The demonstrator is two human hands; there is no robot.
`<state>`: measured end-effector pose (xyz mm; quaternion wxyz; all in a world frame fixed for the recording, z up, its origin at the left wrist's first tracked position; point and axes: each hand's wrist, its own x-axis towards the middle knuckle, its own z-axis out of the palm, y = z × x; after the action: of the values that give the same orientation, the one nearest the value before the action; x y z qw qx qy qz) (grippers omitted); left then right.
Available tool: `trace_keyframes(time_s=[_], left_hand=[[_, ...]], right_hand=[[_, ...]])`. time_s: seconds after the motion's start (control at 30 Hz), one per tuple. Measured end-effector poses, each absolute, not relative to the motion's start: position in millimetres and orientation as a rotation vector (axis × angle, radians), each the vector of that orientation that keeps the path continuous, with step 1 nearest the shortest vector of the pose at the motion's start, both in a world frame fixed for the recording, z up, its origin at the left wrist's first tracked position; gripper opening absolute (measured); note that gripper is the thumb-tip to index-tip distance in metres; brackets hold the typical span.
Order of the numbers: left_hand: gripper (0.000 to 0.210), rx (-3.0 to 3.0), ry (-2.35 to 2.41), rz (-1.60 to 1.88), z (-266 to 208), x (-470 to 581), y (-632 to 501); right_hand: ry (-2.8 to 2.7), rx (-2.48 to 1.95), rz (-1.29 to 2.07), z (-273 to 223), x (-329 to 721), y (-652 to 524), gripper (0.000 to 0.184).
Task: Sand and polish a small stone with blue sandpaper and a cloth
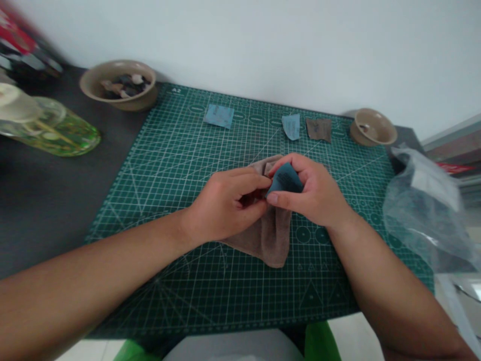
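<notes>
My right hand (313,193) pinches a small dark-blue sheet (284,179) with faint print, which looks like sandpaper, bent between thumb and fingers. Close against it, my left hand (229,203) is closed, thumb and fingertips pressed together; whatever they hold is hidden. The fingertips of both hands meet at the sheet's left edge. Beneath them a crumpled brown cloth (276,240) lies on the green cutting mat (165,175).
Along the mat's back lie two light-blue printed sheets (220,116) (291,126) and a brown one (318,129). A bowl of small stone-like pieces (120,93) stands back left, near a bottle of green-tinted liquid (56,128). At right are a smaller bowl (373,128) and a clear plastic bag (421,210).
</notes>
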<state>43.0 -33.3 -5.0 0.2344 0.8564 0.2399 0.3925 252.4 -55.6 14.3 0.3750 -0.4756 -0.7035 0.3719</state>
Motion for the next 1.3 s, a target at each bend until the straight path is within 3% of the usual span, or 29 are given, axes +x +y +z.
trace_keyframes(time_s=[0.37, 0.73, 0.8, 1.0, 1.3], left_hand=[[0.015, 2.389, 0.536, 1.054, -5, 40, -31], [0.009, 2.256, 0.297, 0.977, 8, 34, -39], [0.01, 2.269, 0.316, 0.964, 7, 34, -38], [0.022, 2.537, 0.443, 0.923, -9, 35, -30], [0.021, 2.476, 0.478, 0.938, -6, 37, -32]], right_hand=[[-1.835, -1.248, 0.916, 18, 248, -58, 0.034], [-1.596, -1.029, 1.689, 25, 260, -62, 0.04], [-1.635, -1.061, 1.619, 24, 259, -61, 0.039], [-2.021, -1.306, 0.958, 18, 247, -61, 0.027], [-1.956, -1.282, 1.01, 24, 248, -60, 0.033]])
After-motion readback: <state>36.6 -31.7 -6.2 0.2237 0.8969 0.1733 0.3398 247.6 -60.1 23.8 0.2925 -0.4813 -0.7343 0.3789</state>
